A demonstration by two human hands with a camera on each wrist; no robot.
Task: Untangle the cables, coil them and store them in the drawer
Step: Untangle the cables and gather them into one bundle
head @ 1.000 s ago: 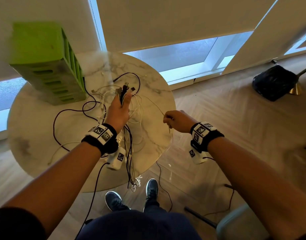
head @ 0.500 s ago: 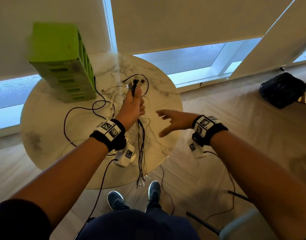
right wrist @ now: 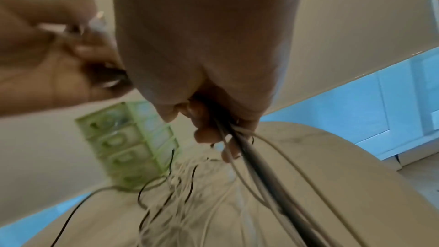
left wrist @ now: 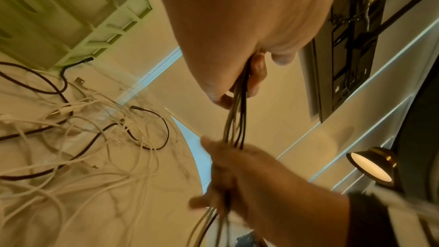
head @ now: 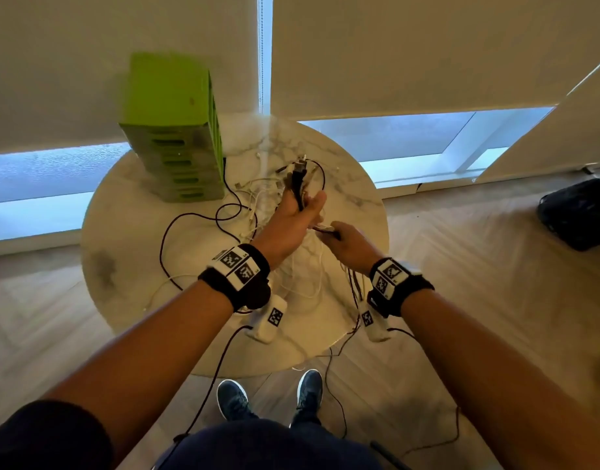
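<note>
Gripping a bundle of black and white cables upright in its curled fingers, the left hand hovers above the round white marble table, connector ends poking out at its 12 o'clock. Just beside it at 4 o'clock, the right hand has its fingers clamped on the same bundle lower down, strands trailing below. Loose tangled black and white cords sprawl across the tabletop, near the green plastic drawer tower at the table's 11 o'clock.
</note>
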